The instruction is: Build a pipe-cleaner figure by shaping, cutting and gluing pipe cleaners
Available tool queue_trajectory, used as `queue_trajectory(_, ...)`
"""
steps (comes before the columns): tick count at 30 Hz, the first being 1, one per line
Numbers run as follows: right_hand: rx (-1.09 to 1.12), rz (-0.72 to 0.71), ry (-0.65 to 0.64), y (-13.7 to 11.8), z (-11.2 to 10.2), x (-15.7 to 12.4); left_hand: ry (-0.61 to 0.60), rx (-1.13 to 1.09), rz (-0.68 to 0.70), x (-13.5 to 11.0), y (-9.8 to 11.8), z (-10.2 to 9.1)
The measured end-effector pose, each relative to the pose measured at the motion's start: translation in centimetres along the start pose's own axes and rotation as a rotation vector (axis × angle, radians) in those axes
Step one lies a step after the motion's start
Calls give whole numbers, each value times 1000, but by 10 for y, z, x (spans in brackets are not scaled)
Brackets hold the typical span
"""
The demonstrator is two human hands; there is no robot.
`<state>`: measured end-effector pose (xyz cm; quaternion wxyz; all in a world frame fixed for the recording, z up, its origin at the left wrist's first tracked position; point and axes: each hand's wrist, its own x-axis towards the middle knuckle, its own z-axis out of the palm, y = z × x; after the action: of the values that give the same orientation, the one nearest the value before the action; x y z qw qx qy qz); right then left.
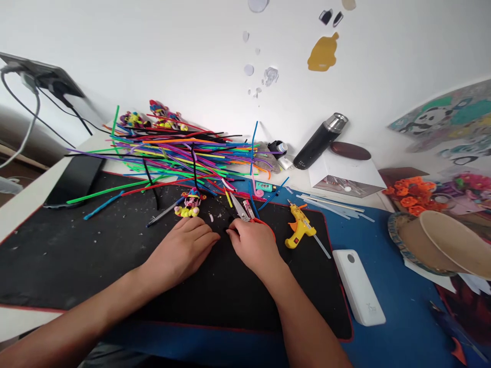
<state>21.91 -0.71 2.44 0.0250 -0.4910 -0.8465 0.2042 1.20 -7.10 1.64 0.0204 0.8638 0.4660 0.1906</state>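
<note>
Over the black mat (245,296), my left hand (187,248) is closed with its fingers curled together; what they hold, if anything, is hidden. A short gap away, my right hand (256,245) pinches thumb to fingers. A small dark fuzzy bit (229,224) shows at its fingertips, hard to tell from the mat. Scissors (240,209) with red handles lie just beyond the right hand, their handles partly covered by it. Beyond the left hand sits a small colourful pipe-cleaner figure (191,200) with a yellow base. A pen (164,212) rests left of the figure.
A heap of coloured pipe cleaners (180,153) spreads along the back. To the right are a yellow glue gun (301,225), glue sticks (333,204), a white power bank (358,286), a black flask (320,140) and a bowl (418,240). A phone (74,181) lies at left.
</note>
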Motion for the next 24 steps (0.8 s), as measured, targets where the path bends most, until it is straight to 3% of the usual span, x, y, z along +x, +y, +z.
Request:
queue_trajectory(5,83,10,14,3,-2,0,67,79,31,19,-10,-16)
queue_trajectory(8,165,15,28,7,-4,1,24,85,6,34,-18,-19)
queue_trajectory(13,362,45,185,20,-7,1,-143,85,-11,55,-26,-8)
queue_trajectory(17,506,62,321,27,-8,1,-206,115,-9,66,-23,5)
queue_trajectory(24,577,22,306,20,-10,-1,-233,155,2,75,-23,17)
